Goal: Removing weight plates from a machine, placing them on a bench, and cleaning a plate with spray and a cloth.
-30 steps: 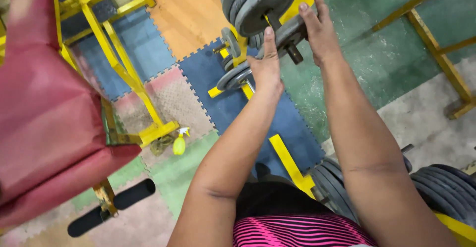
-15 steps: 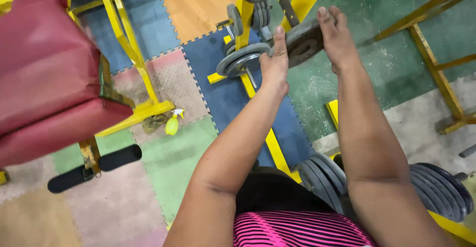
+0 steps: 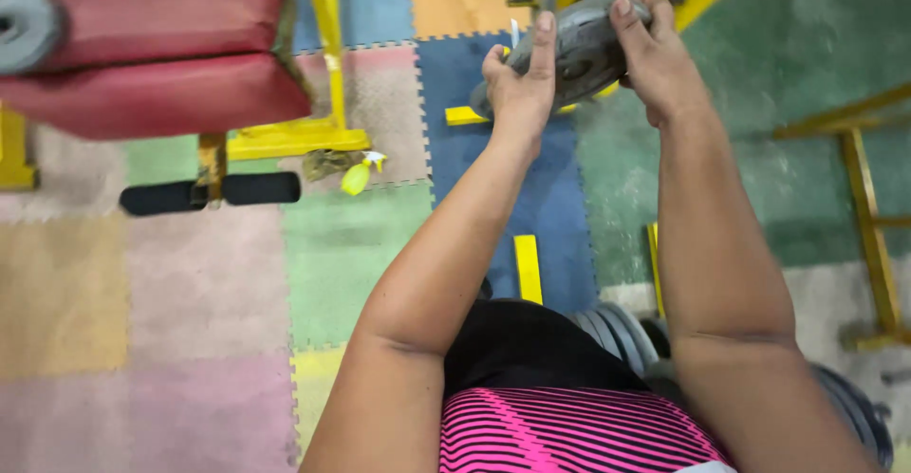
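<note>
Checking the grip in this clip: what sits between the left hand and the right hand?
In the head view, a grey weight plate sits between the left hand and the right hand, both pressed to its edges.

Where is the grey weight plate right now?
Top centre of the head view: the grey weight plate is held between the left hand and right hand, above the blue mat.

Bare forearms, sleeveless, pink-and-black striped top (image 3: 569, 430) — black waistband (image 3: 531, 345) above it

Weight plate (image 3: 581, 51) partly hidden by both hands; red bench (image 3: 152, 46) cut off.
</note>
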